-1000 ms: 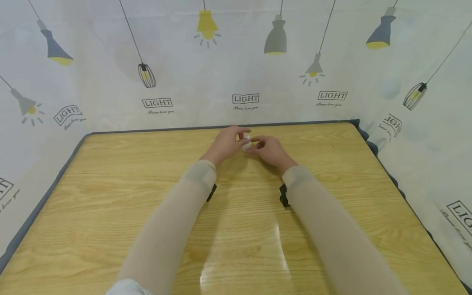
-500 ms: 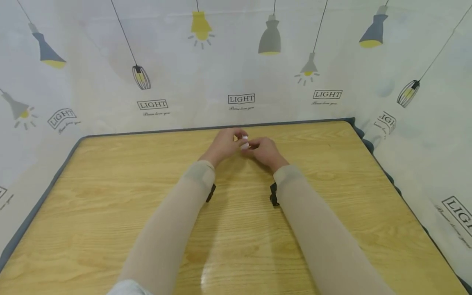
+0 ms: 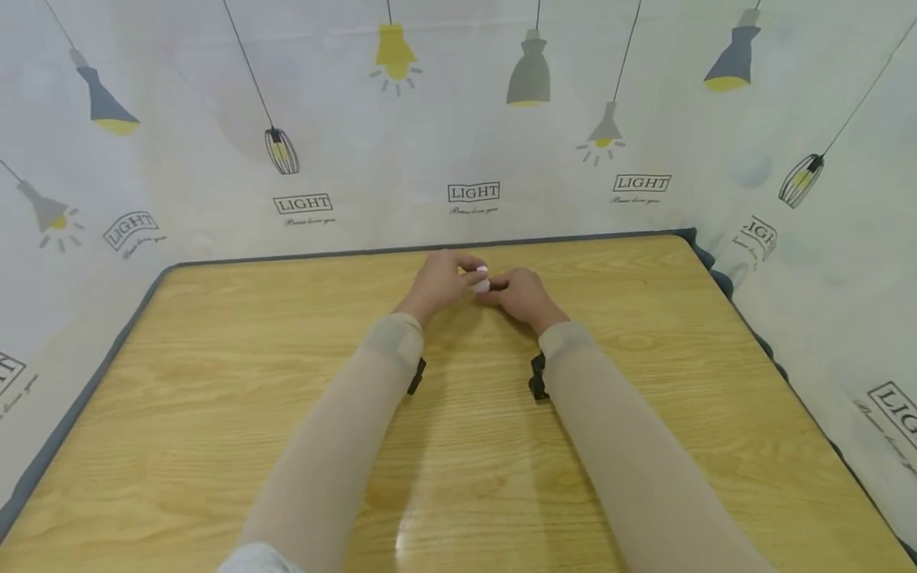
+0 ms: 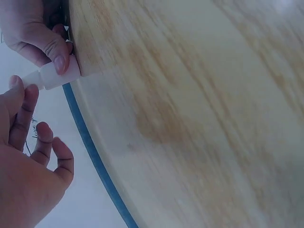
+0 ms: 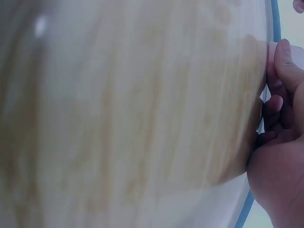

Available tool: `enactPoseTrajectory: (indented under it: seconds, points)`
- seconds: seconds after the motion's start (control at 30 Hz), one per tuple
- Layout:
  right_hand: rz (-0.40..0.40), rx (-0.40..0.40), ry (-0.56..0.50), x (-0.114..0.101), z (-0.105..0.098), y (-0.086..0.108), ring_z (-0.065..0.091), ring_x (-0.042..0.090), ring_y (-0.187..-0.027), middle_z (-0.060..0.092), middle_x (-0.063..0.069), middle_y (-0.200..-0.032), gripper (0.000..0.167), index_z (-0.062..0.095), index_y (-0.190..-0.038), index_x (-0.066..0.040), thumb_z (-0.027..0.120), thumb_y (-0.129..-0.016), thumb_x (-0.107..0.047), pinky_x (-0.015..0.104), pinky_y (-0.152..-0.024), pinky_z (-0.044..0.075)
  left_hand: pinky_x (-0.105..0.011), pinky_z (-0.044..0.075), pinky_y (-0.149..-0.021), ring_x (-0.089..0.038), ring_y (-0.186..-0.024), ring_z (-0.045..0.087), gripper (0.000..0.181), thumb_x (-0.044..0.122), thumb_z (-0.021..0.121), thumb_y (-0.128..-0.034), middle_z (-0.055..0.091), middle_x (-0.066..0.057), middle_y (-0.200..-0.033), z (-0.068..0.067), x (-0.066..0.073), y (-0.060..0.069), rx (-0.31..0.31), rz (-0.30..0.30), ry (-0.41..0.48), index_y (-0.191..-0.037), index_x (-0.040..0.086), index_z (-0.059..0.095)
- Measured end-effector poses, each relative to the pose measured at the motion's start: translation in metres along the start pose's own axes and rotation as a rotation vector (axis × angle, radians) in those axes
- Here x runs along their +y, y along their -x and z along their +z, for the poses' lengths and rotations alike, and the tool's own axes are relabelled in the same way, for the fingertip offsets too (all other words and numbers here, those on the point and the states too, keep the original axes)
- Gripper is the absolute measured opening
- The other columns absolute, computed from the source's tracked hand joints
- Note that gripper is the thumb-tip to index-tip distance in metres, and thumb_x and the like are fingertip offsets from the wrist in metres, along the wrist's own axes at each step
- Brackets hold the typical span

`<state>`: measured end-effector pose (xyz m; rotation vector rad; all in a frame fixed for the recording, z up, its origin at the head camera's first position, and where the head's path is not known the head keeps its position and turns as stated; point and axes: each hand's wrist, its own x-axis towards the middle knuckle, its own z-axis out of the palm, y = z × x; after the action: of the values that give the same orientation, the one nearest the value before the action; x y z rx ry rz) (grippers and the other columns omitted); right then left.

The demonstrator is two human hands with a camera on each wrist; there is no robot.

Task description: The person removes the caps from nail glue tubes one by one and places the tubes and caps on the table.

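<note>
A small white bottle (image 3: 482, 286) stands at the table's far side, between the two hands. The left hand (image 3: 439, 280) pinches its narrower upper end, which looks like a cap (image 4: 34, 80), between thumb and index finger; the other fingers curl loosely. Around the wider lower body (image 4: 49, 79), the right hand (image 3: 526, 296) grips with thumb and fingers. In the right wrist view the right hand (image 5: 282, 104) lies at the right edge, with part of the white bottle (image 5: 298, 53) past its thumb. Fingers hide much of the bottle.
The wood-grain table (image 3: 458, 446) has a dark blue-grey edge (image 3: 301, 255) close behind the hands. Beyond it hangs a pale cloth (image 3: 401, 143) printed with lamps. Black wrist cameras (image 3: 539, 379) sit under the sleeves.
The right hand's fingers have drawn together from a looser, more spread pose onto the bottle's body. The left hand stays at its top. The head view has shifted slightly.
</note>
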<state>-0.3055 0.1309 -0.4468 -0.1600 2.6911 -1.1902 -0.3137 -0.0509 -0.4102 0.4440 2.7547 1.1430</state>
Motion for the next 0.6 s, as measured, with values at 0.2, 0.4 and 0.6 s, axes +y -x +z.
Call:
enactPoseTrajectory:
  seconds: [0.2, 0.4, 0.6]
  points:
    - [-0.005, 0.010, 0.003, 0.0004, -0.0005, 0.0006, 0.065, 0.034, -0.134, 0.076, 0.013, -0.132, 0.043, 0.079, -0.126, -0.012, 0.080, -0.096, -0.042, 0.050, -0.117, 0.050, -0.046, 0.054, -0.109, -0.023, -0.136, 0.062, 0.033, 0.043, 0.074, -0.1007, 0.074, 0.001, -0.139, 0.0037, 0.0008, 0.0024, 0.065, -0.070, -0.043, -0.127, 0.024, 0.079]
    - [-0.014, 0.009, 0.019, 0.0004, -0.0003, -0.0002, 0.066, 0.034, -0.133, 0.076, 0.013, -0.132, 0.043, 0.078, -0.128, -0.011, 0.079, -0.097, -0.042, 0.050, -0.117, 0.050, -0.042, 0.057, -0.100, -0.022, -0.125, 0.067, 0.034, 0.045, 0.077, -0.0978, 0.078, 0.000, -0.128, 0.0068, 0.0003, 0.0050, 0.111, -0.093, 0.012, -0.123, 0.022, 0.081]
    - [-0.004, 0.004, 0.001, 0.0014, -0.0011, -0.0003, 0.065, 0.033, -0.134, 0.076, 0.012, -0.133, 0.042, 0.078, -0.128, -0.012, 0.079, -0.097, -0.041, 0.049, -0.118, 0.049, -0.037, 0.054, -0.090, -0.021, -0.107, 0.062, 0.033, 0.031, 0.072, -0.1032, 0.074, -0.004, -0.122, 0.0059, -0.0043, 0.0026, 0.057, -0.026, 0.137, -0.131, 0.014, 0.076]
